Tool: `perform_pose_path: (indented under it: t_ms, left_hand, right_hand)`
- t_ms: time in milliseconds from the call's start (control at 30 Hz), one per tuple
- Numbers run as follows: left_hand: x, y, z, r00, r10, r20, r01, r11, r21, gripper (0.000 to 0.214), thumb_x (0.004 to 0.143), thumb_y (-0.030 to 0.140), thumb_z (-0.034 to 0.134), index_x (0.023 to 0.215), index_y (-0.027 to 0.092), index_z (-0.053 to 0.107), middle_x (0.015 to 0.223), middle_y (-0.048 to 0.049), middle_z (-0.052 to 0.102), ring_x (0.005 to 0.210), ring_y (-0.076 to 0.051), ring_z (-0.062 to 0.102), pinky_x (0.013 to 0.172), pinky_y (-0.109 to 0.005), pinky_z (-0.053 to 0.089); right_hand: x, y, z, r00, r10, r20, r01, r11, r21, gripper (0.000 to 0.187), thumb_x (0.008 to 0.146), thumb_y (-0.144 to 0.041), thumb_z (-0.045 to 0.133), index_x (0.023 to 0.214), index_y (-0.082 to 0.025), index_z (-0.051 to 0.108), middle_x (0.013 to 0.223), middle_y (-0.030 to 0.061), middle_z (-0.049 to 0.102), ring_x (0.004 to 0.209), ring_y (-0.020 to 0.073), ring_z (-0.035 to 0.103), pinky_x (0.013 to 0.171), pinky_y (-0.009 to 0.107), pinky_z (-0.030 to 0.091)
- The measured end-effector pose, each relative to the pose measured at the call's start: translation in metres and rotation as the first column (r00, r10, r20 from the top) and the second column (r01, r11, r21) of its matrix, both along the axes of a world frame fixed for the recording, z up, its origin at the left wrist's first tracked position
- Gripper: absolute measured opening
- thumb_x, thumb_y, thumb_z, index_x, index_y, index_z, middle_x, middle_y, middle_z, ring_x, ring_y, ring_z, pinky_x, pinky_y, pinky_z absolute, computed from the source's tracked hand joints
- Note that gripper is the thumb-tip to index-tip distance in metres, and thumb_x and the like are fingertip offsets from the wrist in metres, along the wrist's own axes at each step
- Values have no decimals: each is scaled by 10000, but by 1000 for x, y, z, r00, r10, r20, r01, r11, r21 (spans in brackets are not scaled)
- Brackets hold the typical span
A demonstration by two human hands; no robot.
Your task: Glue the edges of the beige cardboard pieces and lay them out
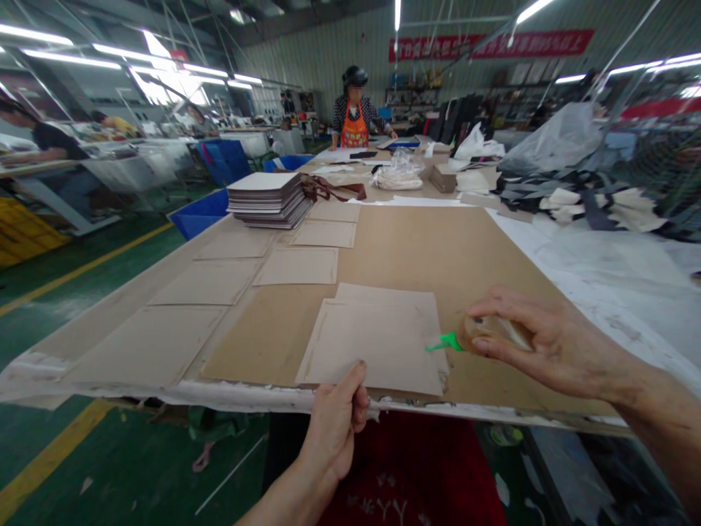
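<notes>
Red banner, pale lettering; hangs high at the back. Tube lights, overhead. Co-worker, one, in orange apron and dark headgear; stands facing forward. Blue bin, at left. Yellow crates, far left. Dark fabric strips, heaped at right; large translucent bag sits by them. Green floor, marked with yellow line.

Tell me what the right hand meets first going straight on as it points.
Likely the top pale sheet: the green nozzle of the bottle in the right hand points left, its tip overlapping the sheet's right side in view. Whether it touches or hovers is unclear.
</notes>
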State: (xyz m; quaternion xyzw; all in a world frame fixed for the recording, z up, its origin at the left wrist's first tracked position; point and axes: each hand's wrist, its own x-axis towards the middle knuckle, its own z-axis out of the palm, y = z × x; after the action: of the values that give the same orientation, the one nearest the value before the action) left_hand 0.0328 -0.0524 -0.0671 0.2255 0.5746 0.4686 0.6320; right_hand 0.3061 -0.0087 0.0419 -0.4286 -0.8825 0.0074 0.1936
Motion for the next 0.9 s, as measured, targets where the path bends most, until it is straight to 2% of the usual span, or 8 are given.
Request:
perform_pose_path:
  t_ms: [100, 167, 267, 433, 533, 667, 800, 900]
  left_hand:
    - [0, 0, 1, 1000, 0, -1, 0, 1000, -1, 467, 692, 489, 670, 437, 137, 501, 374, 37, 399, 353, -36, 319, 368, -166, 199]
    - [1, 0, 2, 1000, 8, 3, -8, 1000, -4, 461, 687, 481, 674, 434, 136, 502, 368, 37, 398, 347, -35, 317, 364, -165, 198]
    - [1, 0, 1, 1000, 23, 13, -23, 1000, -7, 456, 680, 473, 682, 432, 136, 500, 371, 36, 403, 344, -36, 321, 359, -164, 193]
    - [1, 0, -1, 1000, 20, 15, -20, 1000, 4, 446, 686, 475, 678, 448, 138, 508, 387, 35, 415, 349, -38, 326, 362, -166, 205]
    - [0, 0, 0, 1000, 15, 12, -15, 1000, 8, 449, 684, 482, 678, 448, 139, 508, 390, 33, 420, 354, -39, 330, 367, -166, 213]
    - [0, -1, 3, 1000, 10, 7, -10, 1000, -11, 457, 675, 491, 679, 440, 139, 507, 373, 35, 407, 352, -39, 325, 370, -163, 202]
    - [0, -2, 4, 1000, 13, 2, -13, 1000, -1, 466, 666, 496, 682, 429, 139, 500, 365, 40, 393, 348, -37, 313, 372, -166, 191]
    - [3, -3, 3, 999, 33, 5, -33, 999, 4, 490, 643, 535, 681, 419, 142, 494, 360, 42, 378, 342, -37, 303, 373, -170, 178]
  right_hand:
    - [-3, 6, -2, 1000, 6, 10, -7, 998, 62, 248, 947, -464, 465, 1111, -285, 517, 1089, 4, 583, 1004, 241, 553, 817, 391, 448]
    - [-4, 1, -1, 1000, 23, 15, -23, 998, 56, 243, 953, -458, 460, 1110, -281, 515, 1076, 5, 584, 1001, 240, 551, 834, 397, 440]
    - [-6, -18, 4, 997, 80, 12, -81, 997, 7, 230, 955, -433, 477, 1125, -281, 512, 1063, 2, 588, 998, 233, 551, 854, 385, 435]
    - [-5, -50, 6, 993, 119, -3, -118, 986, -117, 203, 961, -344, 467, 1146, -278, 515, 1041, 11, 578, 886, 186, 583, 688, 293, 494]
    - [0, -59, -1, 996, 84, 11, -82, 993, -90, 248, 944, -361, 483, 1179, -288, 512, 1107, 20, 570, 965, 208, 571, 760, 322, 503]
    - [8, -62, -8, 1000, 1, -9, -1, 1000, 15, 303, 922, -413, 494, 1208, -318, 513, 1152, 24, 580, 1072, 264, 533, 833, 396, 489]
    - [13, -57, -14, 990, -67, -123, 66, 998, -19, 293, 898, -442, 508, 1154, -310, 564, 1096, 33, 613, 1042, 279, 558, 792, 392, 519]
    - [24, -52, -35, 975, -169, -147, 164, 985, -44, 319, 863, -501, 527, 1130, -340, 595, 1134, 22, 605, 1034, 295, 567, 776, 399, 539]
